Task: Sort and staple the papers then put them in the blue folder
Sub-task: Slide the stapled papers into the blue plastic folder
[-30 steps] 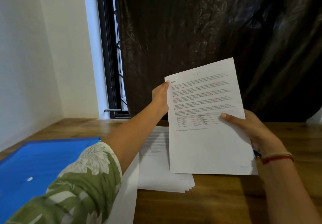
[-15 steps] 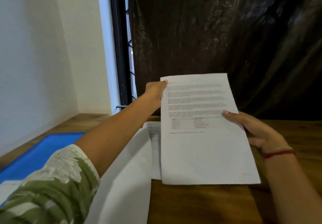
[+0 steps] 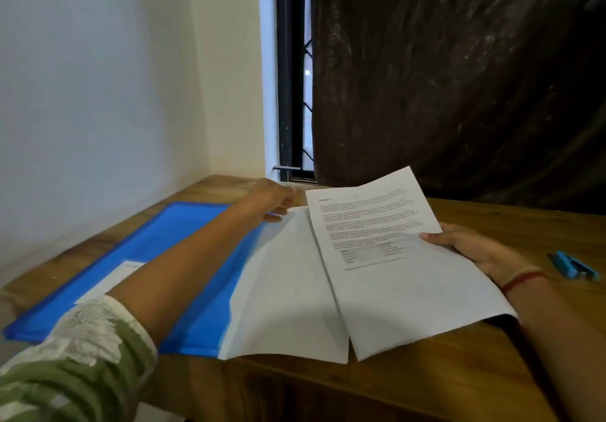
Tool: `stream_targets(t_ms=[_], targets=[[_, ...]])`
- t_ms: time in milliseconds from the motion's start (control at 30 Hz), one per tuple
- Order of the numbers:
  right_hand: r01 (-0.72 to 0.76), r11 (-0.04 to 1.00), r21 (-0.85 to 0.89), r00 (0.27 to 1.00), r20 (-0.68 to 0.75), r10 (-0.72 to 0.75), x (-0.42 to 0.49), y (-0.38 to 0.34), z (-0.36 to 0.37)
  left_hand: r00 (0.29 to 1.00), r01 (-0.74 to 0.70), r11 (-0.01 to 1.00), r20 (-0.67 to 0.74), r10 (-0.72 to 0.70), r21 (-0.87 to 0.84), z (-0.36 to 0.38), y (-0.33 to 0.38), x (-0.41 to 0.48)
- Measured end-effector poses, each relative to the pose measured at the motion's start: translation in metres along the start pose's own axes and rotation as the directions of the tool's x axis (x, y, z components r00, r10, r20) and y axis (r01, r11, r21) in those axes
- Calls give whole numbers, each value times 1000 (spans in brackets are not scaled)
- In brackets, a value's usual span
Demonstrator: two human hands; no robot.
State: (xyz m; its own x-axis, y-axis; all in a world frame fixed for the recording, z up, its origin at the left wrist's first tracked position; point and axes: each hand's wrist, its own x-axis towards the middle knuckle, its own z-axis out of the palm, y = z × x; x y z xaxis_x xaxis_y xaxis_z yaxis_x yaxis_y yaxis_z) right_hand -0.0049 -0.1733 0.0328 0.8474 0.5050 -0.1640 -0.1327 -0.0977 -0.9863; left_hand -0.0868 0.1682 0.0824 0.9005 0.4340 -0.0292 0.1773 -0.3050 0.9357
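Observation:
A printed sheet (image 3: pixel 403 277) with text and a small table hangs just above the wooden table (image 3: pixel 442 385). My right hand (image 3: pixel 472 247) grips its right edge, thumb on top. My left hand (image 3: pixel 272 200) pinches the far top corner of a blank-looking white sheet (image 3: pixel 288 293) that curves over the table to the left of the printed one. The blue folder (image 3: pixel 177 244) lies flat at the left, partly under my left forearm and that sheet, with a white label (image 3: pixel 108 277) on it. A blue stapler (image 3: pixel 574 269) lies at the far right.
A white wall runs along the table's left side. A dark curtain (image 3: pixel 459 77) hangs behind the table, next to a black window frame (image 3: pixel 288 93). The table's front edge is close below the papers.
The papers came down from upright to low over the table. My left hand left the printed sheet's top corner and now holds a second sheet to its left. The view turned left; folder and stapler show.

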Motion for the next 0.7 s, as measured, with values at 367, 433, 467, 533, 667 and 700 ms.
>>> stream_targets(t_ms=[367, 433, 467, 533, 667, 700], targets=[[-192, 978, -78, 956, 212, 205, 5, -22, 47, 999, 40, 381, -49, 14, 924, -59, -67, -39], [-212, 969, -127, 939, 247, 238, 6, -21, 52, 999, 37, 397, -49, 22, 917, -57, -68, -42], [-204, 966, -161, 938, 250, 239, 5, -20, 55, 999, 37, 414, -40, -2, 909, -57, -67, -43], [-178, 963, -203, 935, 269, 230, 1, -20, 60, 999, 31, 482, -5, -54, 876, -63, -62, -42], [-157, 961, -228, 923, 311, 225, -5, -21, 63, 985, 77, 702, 54, -162, 708, -88, -53, -35], [-160, 961, -224, 918, 324, 228, -6, -21, 62, 981, 87, 741, 71, -179, 665, -93, -52, -34]])
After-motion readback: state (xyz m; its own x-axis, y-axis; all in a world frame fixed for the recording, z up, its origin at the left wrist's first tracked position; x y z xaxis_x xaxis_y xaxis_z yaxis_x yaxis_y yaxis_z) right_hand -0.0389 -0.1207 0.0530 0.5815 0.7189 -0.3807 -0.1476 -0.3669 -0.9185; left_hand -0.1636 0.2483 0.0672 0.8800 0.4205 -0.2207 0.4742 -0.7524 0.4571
